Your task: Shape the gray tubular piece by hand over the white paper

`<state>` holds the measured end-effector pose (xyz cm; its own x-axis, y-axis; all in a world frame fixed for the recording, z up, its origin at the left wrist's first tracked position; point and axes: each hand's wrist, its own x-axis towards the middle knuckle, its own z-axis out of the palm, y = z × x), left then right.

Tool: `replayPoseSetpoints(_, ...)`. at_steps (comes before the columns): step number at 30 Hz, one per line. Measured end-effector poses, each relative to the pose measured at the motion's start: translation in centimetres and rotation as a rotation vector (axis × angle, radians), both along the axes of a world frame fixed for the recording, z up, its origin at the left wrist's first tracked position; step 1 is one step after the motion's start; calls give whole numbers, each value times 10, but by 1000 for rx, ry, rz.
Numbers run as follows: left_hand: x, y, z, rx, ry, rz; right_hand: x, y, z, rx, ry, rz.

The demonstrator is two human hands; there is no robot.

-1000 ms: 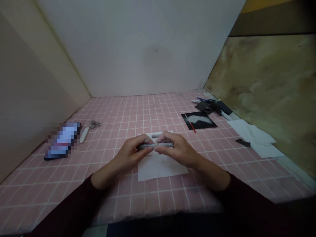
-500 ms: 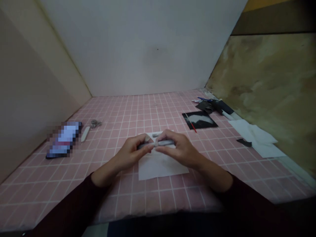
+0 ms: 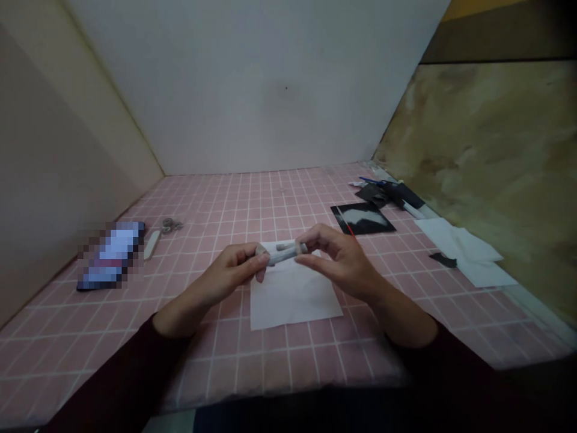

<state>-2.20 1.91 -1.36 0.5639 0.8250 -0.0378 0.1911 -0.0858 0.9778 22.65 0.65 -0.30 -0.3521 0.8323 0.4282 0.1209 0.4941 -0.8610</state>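
Note:
A short grey rolled tube [image 3: 283, 255] is held level between my two hands, above a white sheet of paper [image 3: 295, 300]. The fingers of my left hand [image 3: 232, 267] pinch its left end. At its right end, the thumb and fingertips of my right hand [image 3: 340, 258] close on it. Just behind the tube, a small grey piece [image 3: 283, 246] shows near the back edge of the sheet; its full shape is partly hidden.
On the left are a phone [image 3: 112, 255], a white strip [image 3: 152, 245] and scissors [image 3: 171, 225]. A black picture sheet [image 3: 363, 218] with a red stick lies right of centre. Dark scraps [image 3: 390, 193] and white papers [image 3: 469, 249] line the right wall.
My hands have moved apart, baring the middle of the tube, which now tilts slightly up to the right. My right hand has shifted right and its fingers are more raised.

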Motion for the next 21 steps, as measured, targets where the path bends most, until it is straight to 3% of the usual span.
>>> replayPoseSetpoints(3,0,0,1,0,12,-18,0,0,0,11,-74,36)
replayPoseSetpoints(5,2,-1,3,16,9,-1,0,-1,1,-18,-11,12)
replayPoseSetpoints(11,11,-6,14,151,40,7,-4,0,1,-69,-73,47)
replayPoseSetpoints(13,12,-7,16,185,38,32,-4,1,0,-111,8,29)
replayPoseSetpoints(21,9,-9,4,318,103,72,-5,4,-4,-225,-4,42)
